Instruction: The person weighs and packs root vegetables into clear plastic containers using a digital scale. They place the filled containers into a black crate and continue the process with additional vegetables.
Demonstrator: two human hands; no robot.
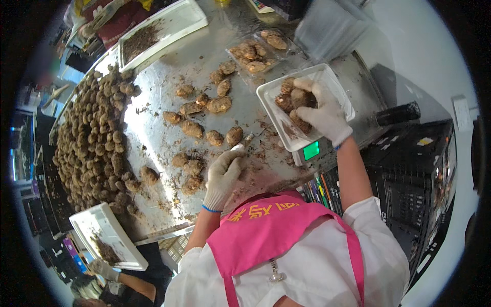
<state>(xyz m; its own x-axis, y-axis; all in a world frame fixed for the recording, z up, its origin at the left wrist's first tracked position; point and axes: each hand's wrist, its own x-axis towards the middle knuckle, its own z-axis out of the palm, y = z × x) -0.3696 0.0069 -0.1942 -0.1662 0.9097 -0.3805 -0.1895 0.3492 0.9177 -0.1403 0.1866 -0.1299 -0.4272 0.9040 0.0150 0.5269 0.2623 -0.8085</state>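
My left hand (pixel 225 172), in a pale knit glove with a blue cuff edge, is closed around a small tool (pixel 248 139) with a light handle, seemingly a knife, though most of it is hidden. It rests low over the metal table. My right hand (pixel 324 109), gloved the same way, reaches into a white plastic tray (pixel 284 142). Its fingers and thumb are around a brown taro corm (pixel 300 97), among several others in the tray. Beneath the tray, a digital scale shows a lit green display (pixel 311 151).
Loose taro corms (pixel 191 129) lie mid-table, left of the tray. Beyond it sit clear packs of taro (pixel 253 55) and stacked clear containers (pixel 332 28). A large taro heap (pixel 92 142) covers the left side. Co-workers' gloved hands (pixel 103 268) and soil-filled white trays (pixel 165 32) border the table.
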